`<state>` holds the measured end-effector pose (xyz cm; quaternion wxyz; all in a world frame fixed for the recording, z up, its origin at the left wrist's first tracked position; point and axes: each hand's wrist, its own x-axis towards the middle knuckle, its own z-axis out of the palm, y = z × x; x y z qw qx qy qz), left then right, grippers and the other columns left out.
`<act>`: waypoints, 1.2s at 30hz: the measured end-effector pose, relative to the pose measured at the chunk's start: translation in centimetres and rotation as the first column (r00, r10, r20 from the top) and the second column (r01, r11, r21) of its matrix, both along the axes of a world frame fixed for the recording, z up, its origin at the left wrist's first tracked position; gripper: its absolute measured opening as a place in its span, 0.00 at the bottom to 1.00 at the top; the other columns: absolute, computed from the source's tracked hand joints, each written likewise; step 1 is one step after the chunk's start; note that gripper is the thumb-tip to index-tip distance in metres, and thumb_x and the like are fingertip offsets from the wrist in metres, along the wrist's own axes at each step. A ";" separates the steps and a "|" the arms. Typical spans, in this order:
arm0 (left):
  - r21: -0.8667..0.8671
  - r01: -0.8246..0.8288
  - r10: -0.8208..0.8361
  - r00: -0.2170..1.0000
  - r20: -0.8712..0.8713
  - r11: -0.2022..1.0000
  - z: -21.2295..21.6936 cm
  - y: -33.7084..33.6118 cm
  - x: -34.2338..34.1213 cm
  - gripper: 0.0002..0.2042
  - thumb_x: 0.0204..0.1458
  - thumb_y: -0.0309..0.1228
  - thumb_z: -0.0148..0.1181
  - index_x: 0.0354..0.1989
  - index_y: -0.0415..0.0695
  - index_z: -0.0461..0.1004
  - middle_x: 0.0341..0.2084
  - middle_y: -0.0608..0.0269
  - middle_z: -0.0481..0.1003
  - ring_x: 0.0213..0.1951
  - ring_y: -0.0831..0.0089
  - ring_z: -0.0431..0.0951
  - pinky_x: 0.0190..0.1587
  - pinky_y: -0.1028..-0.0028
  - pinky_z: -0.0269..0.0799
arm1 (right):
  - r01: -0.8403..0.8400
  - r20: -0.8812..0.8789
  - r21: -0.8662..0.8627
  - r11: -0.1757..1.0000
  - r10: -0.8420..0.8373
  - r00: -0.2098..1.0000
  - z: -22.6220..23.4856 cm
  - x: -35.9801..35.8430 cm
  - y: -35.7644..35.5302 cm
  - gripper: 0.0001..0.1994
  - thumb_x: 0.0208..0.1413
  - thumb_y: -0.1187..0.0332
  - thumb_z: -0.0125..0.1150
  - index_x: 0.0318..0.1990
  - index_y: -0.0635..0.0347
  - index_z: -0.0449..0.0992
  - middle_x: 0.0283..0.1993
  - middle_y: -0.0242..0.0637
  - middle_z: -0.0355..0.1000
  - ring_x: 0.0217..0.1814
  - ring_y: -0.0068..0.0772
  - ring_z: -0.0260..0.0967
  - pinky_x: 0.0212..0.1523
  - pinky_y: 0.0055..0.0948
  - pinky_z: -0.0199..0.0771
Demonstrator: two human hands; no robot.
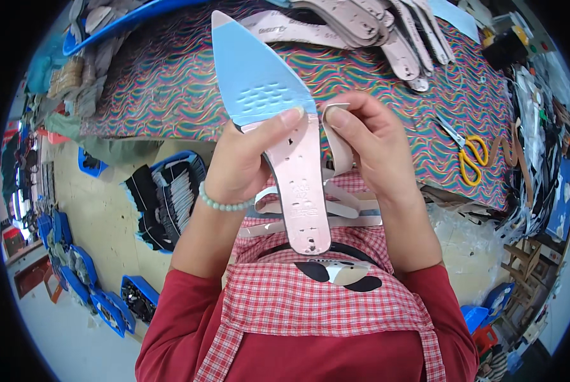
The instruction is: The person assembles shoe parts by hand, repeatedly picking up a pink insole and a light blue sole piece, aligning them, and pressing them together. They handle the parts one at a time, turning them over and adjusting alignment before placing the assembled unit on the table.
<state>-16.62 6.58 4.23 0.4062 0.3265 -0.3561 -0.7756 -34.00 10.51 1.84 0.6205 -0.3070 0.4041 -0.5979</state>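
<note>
Worktable [170,76], covered in wavy multicoloured fabric, is carrying a stack of insoles [374,25] and yellow-handled scissors [469,156]. Left hand [243,162] is grasping a pointed shoe insole [266,114], blue forepart, pink rear, above the lap. Right hand [368,143] is pinching a pale strap [337,137] against the insole's edge.

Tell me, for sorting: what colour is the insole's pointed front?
Light blue pointed front, clearest in the head view.

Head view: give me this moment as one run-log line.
left hand: holds pointed insole | right hand: pinches pale strip at insole edge | scissors: idle on patterned table
</note>
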 end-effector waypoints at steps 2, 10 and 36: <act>-0.040 -0.050 0.053 0.997 0.065 0.998 0.2 0.6 0.5 0.10 0.53 0.27 0.58 0.43 0.37 0.72 0.35 0.62 0.77 0.37 0.74 0.77 0.41 0.74 0.73 | 0.059 -0.038 0.011 0.998 -0.058 0.998 0.5 1.2 0.4 0.07 0.56 0.74 0.60 0.41 0.63 0.73 0.38 0.33 0.74 0.38 0.18 0.71 0.40 0.19 0.73; -0.246 -0.077 0.129 0.971 0.202 0.966 -0.6 0.9 0.4 0.11 0.54 0.29 0.60 0.42 0.37 0.73 0.34 0.62 0.77 0.35 0.75 0.77 0.39 0.74 0.73 | 0.034 -0.228 0.017 0.999 -0.029 0.973 1.8 1.1 0.7 0.10 0.53 0.73 0.64 0.40 0.63 0.70 0.35 0.32 0.73 0.35 0.16 0.70 0.34 0.14 0.71; -0.409 -0.226 0.213 0.974 -0.077 0.884 1.9 0.6 -0.9 0.27 0.62 0.45 0.41 0.54 0.29 0.63 0.36 0.48 0.73 0.36 0.62 0.78 0.41 0.62 0.76 | 0.084 -0.124 0.203 0.976 -0.060 0.990 3.2 3.1 4.4 0.09 0.62 0.65 0.54 0.42 0.61 0.71 0.27 0.25 0.66 0.18 0.07 0.50 0.18 0.12 0.48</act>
